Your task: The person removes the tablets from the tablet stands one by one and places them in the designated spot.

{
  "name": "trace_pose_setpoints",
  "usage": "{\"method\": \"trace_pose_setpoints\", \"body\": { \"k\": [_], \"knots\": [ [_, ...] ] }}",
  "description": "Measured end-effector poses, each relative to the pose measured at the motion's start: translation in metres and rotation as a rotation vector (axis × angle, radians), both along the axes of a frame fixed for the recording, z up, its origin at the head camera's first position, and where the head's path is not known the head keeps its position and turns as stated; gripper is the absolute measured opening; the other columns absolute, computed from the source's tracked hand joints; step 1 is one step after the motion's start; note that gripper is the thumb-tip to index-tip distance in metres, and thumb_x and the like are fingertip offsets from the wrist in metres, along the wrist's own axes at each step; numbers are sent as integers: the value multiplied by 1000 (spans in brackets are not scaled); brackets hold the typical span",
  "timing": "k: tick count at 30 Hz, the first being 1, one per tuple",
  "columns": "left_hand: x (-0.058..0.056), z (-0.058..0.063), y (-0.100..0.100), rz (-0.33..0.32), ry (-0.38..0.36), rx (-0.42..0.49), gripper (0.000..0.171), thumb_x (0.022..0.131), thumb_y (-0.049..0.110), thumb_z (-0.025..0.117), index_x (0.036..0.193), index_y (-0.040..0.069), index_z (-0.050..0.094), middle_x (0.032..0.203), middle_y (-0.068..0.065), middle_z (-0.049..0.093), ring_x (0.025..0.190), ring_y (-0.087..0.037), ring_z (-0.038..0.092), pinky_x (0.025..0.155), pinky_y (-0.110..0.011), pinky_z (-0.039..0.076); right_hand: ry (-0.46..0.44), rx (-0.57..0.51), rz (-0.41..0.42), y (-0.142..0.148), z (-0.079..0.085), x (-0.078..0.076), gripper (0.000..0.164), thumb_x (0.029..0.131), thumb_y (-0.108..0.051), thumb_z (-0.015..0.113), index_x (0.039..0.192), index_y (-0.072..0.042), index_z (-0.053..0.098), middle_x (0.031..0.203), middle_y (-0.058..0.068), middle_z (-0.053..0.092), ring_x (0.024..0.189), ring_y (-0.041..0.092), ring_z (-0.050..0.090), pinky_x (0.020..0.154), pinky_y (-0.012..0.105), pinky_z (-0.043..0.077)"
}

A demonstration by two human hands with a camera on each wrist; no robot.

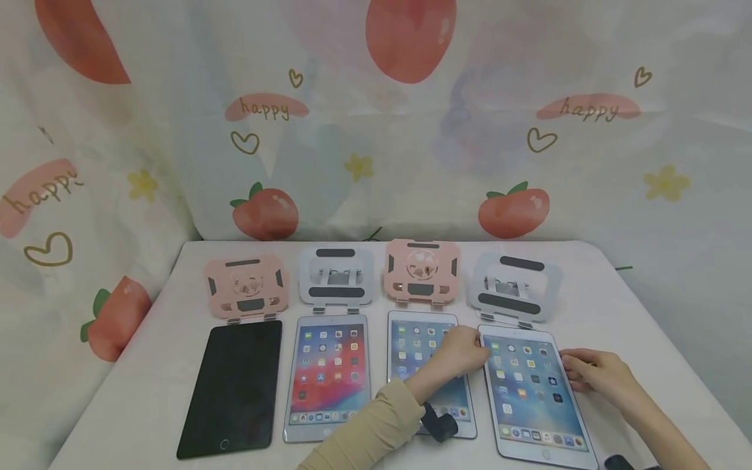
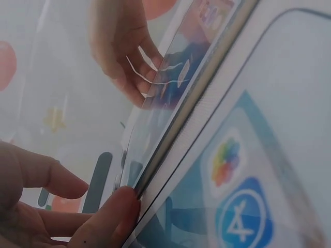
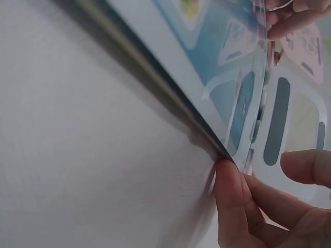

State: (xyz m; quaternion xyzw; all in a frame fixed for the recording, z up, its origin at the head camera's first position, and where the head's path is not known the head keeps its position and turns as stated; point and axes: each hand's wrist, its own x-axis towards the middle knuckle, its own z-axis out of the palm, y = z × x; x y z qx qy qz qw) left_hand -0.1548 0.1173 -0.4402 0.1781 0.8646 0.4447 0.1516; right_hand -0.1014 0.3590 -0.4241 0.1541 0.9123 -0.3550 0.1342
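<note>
The rightmost white tablet [image 1: 531,398] lies face up with its home screen lit. My left hand [image 1: 461,348] reaches across the neighbouring tablet and touches its upper left edge. In the left wrist view the fingertips [image 2: 129,199] meet that edge while the thumb stands apart from it. Along the tablet's upper right side, my right hand [image 1: 596,372] has its fingertips [image 3: 227,175] against the edge, its thumb [image 3: 305,166] lifted away. A pale blue-grey stand plate [image 1: 509,303] with dark pads lies just behind the tablet.
Leftward lie a lit white tablet [image 1: 411,339] partly under my left arm, another lit one [image 1: 326,372] and a dark-screened tablet [image 1: 237,385]. Behind them are pink [image 1: 399,274], blue-grey [image 1: 337,292] and pink [image 1: 220,300] stands. A printed cloth [image 1: 399,143] hangs behind the white table [image 1: 141,378].
</note>
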Motion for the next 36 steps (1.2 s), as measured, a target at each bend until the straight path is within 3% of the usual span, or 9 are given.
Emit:
{"method": "trace_pose_setpoints", "body": {
  "k": [14, 16, 19, 22, 23, 26, 29, 36],
  "knots": [
    [-5, 4, -5, -44, -48, 31, 39, 87, 13, 58, 56, 17, 35, 42, 9, 27, 36, -3, 22, 34, -15, 17, -23, 6, 42, 0, 3, -5, 57, 98, -29, 48, 132, 16, 41, 107, 29, 61, 82, 13, 62, 68, 24, 57],
    [-7, 5, -7, -58, -50, 19, 35, 88, 14, 58, 59, 15, 39, 43, 9, 27, 37, -3, 22, 35, -15, 17, -8, 41, 69, -3, 4, -8, 57, 98, -30, 47, 132, 16, 41, 106, 29, 60, 83, 15, 62, 69, 24, 57],
    [-9, 7, -10, -75, -49, -8, 20, 89, 17, 57, 72, 6, 56, 48, 7, 32, 40, -4, 26, 38, -16, 20, 39, 99, 119, -6, 7, -13, 56, 99, -31, 47, 130, 16, 42, 103, 29, 59, 84, 20, 63, 70, 28, 58],
    [-10, 9, -13, -77, -44, -44, 25, 90, 21, 58, 105, 3, 68, 66, 3, 60, 53, -4, 45, 47, -15, 35, 89, 144, 164, -11, 10, -16, 55, 99, -30, 46, 130, 15, 42, 107, 31, 58, 88, 25, 61, 71, 31, 58],
    [-11, 9, -14, -76, -39, -55, 32, 90, 22, 59, 116, 4, 66, 77, 1, 67, 60, -4, 52, 52, -15, 40, 110, 158, 175, -7, 2, -20, 57, 99, -34, 46, 130, 14, 44, 109, 30, 57, 89, 25, 61, 70, 30, 58],
    [-13, 13, -21, -69, -4, -83, 41, 90, 22, 59, 127, 6, 61, 109, -6, 71, 81, -7, 61, 68, -17, 49, 152, 188, 203, -8, -5, -26, 58, 99, -38, 47, 130, 11, 46, 112, 29, 57, 91, 26, 58, 69, 31, 57],
    [-14, 16, -30, -76, 16, -73, 40, 90, 19, 58, 127, 4, 60, 110, -7, 70, 84, -9, 62, 70, -17, 49, 174, 200, 217, -11, -8, -31, 60, 97, -41, 49, 130, 9, 48, 115, 29, 57, 92, 27, 57, 67, 33, 54],
    [-18, 17, -53, -88, 47, -42, 40, 91, 17, 56, 128, 5, 59, 115, -10, 68, 100, -17, 65, 81, -24, 54, 244, 231, 236, -39, 13, -31, 51, 95, -32, 54, 127, 9, 51, 111, 28, 59, 92, 32, 57, 68, 41, 54]
  ]
}}
